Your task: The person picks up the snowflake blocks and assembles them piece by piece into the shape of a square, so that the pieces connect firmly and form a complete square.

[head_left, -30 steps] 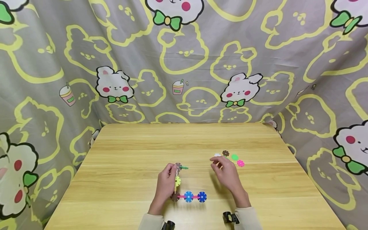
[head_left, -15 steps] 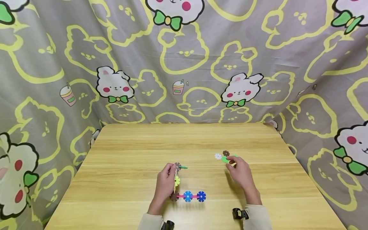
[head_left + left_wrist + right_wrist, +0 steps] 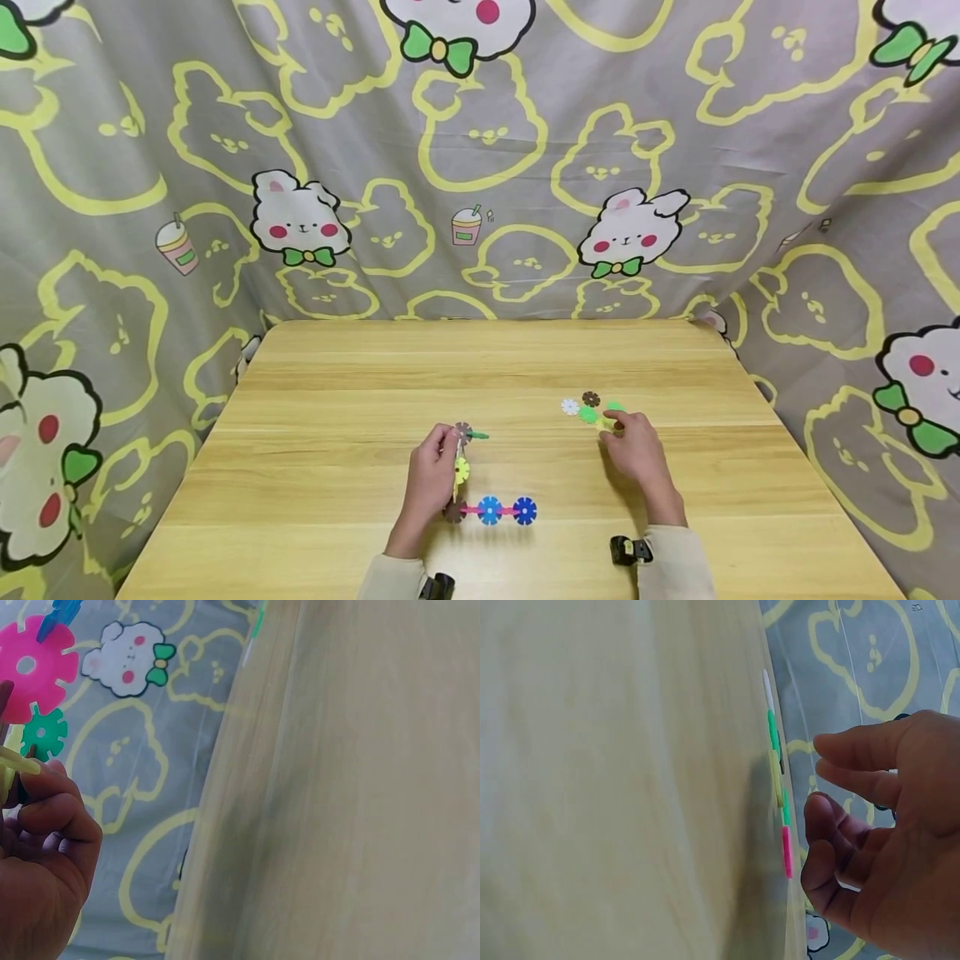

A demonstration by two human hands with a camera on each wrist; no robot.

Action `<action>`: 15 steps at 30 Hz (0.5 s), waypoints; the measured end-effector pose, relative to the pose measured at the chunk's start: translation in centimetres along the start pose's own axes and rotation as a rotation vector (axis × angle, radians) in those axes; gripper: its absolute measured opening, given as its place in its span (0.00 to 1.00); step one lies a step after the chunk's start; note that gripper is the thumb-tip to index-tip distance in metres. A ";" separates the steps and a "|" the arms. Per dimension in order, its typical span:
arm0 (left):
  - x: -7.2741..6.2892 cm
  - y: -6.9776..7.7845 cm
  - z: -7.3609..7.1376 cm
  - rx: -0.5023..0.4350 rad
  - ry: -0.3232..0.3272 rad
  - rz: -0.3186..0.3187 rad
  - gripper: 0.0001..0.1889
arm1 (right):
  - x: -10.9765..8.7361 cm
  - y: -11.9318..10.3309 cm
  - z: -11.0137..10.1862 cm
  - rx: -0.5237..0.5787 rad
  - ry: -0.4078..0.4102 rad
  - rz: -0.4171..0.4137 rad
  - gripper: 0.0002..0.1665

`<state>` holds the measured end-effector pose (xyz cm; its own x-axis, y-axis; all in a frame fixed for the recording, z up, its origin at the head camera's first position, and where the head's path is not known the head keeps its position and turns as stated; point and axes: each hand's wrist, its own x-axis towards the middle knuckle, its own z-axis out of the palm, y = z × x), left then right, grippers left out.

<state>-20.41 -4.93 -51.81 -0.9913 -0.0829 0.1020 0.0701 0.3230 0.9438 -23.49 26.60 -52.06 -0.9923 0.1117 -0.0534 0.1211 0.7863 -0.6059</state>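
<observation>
My left hand [image 3: 430, 471] grips a chain of interlocking plastic discs near its upper left corner. Along the chain are a grey-brown disc [image 3: 462, 433], a green one [image 3: 478, 436], a yellow one [image 3: 461, 471], a light blue one [image 3: 490, 510] and a dark blue one [image 3: 525, 511]. In the left wrist view, a pink disc [image 3: 37, 667] stands above the fingers. My right hand [image 3: 637, 448] hovers over loose discs, thumb and fingers apart, holding nothing. The right wrist view shows the loose pink disc [image 3: 787, 851] lying flat; in the head view the hand hides it.
Beside the right fingertips lie a white disc [image 3: 570, 407], a brown disc [image 3: 591, 399], a green disc [image 3: 587, 414] and a partly covered yellow disc [image 3: 604, 424]. The wooden table [image 3: 337, 375] ends at a patterned curtain [image 3: 375, 150].
My right hand has moved right over the loose discs, uncovering the white and green ones and covering the pink one. The left hand and its chain stay almost still.
</observation>
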 end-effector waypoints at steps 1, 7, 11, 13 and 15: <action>0.0 0.0 0.0 0.001 -0.001 -0.001 0.15 | 0.1 0.0 0.0 -0.005 -0.007 0.003 0.26; 0.0 0.0 0.0 -0.005 -0.007 -0.006 0.15 | 0.5 0.5 0.1 -0.031 -0.050 0.023 0.29; 0.0 0.0 0.0 0.006 -0.006 -0.009 0.14 | 0.6 0.5 0.1 -0.062 -0.085 0.032 0.30; 0.0 0.0 0.0 0.009 -0.004 -0.011 0.14 | 0.6 0.5 0.1 -0.089 -0.084 0.028 0.30; -0.1 0.1 0.0 0.008 -0.003 -0.010 0.14 | 0.7 0.5 0.2 -0.105 -0.079 0.029 0.28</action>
<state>-20.34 -4.90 -51.73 -0.9923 -0.0829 0.0916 0.0594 0.3301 0.9421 -24.16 26.93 -52.60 -0.9868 0.0903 -0.1346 0.1476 0.8432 -0.5170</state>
